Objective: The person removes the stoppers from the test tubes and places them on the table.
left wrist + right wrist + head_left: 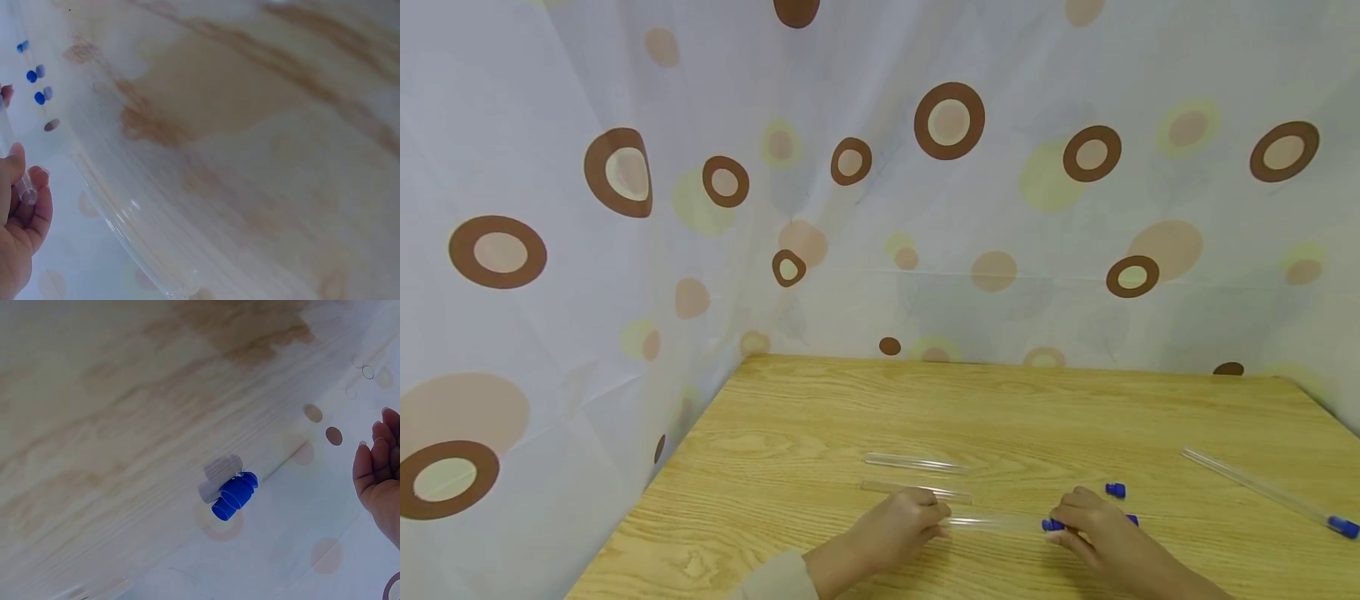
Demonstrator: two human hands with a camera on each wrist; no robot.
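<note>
My left hand (898,527) pinches a clear tube (996,522) near its left end, holding it level above the table. In the left wrist view, thumb and fingers close around this tube (25,187), whose round end shows. My right hand (1097,533) pinches a small blue cap (1051,525) at the tube's right end. At the edge of the right wrist view, the right hand (384,475) shows only its curled fingers. Two more clear tubes, a nearer one (880,487) and a farther one (916,462), lie beyond the left hand.
A loose blue cap (1116,490) lies beyond the right hand; another blue cap (1132,520) is partly hidden behind it. At far right, a clear tube (1247,481) bears a blue cap (1342,527) on its near end. A dotted curtain (992,317) borders the wooden table (820,400).
</note>
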